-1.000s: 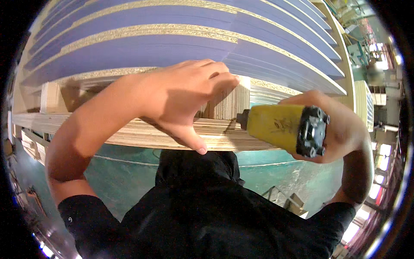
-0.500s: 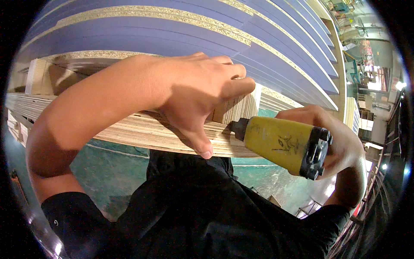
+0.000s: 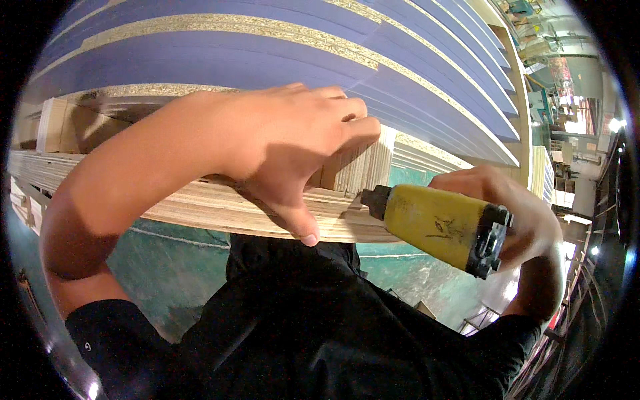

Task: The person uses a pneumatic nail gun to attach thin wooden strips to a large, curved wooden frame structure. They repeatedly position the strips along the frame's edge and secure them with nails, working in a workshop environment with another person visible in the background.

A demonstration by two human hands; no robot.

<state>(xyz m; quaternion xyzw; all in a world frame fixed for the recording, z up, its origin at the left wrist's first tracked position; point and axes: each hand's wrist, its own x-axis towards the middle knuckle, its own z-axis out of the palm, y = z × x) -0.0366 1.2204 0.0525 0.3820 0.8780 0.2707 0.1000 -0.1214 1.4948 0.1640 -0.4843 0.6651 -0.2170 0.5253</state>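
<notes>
Right hand [image 3: 527, 212] has the yellow power tool [image 3: 433, 223] gripped, long axis pointing left, nose near the wooden block's [image 3: 363, 167] right corner (touching? can't tell). Left hand [image 3: 293, 140] is closer to the block, arched over, clasping it, thumb at the plywood beam's [image 3: 220, 210] near edge.

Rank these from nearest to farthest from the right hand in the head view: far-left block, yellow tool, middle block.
1. Yellow tool: in the right hand.
2. Middle block: at the left hand.
3. Far-left block: near the picture's left edge.
</notes>
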